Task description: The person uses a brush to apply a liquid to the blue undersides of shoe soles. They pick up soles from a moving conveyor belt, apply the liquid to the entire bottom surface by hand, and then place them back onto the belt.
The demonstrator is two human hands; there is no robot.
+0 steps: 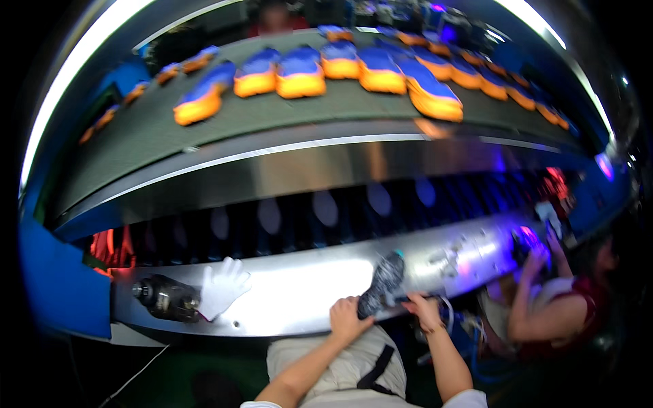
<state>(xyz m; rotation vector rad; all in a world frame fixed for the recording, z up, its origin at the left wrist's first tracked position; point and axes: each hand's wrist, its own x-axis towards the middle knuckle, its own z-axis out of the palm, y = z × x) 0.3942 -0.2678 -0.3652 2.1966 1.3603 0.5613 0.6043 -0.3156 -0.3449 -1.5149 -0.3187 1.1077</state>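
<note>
A dark, mottled shoe with a teal tip lies lengthwise over a shiny metal ledge. At its near end, the fingers of my left hand are closed on it. My right hand is curled just right of the shoe, around a slim dark tool that reaches toward the shoe's side. The tool's exact kind is too blurred to make out.
A white glove and a dark cylindrical container lie on the ledge at left. Beyond, a green conveyor belt carries several orange-and-blue shoes. At right sits a co-worker, hands raised over the ledge.
</note>
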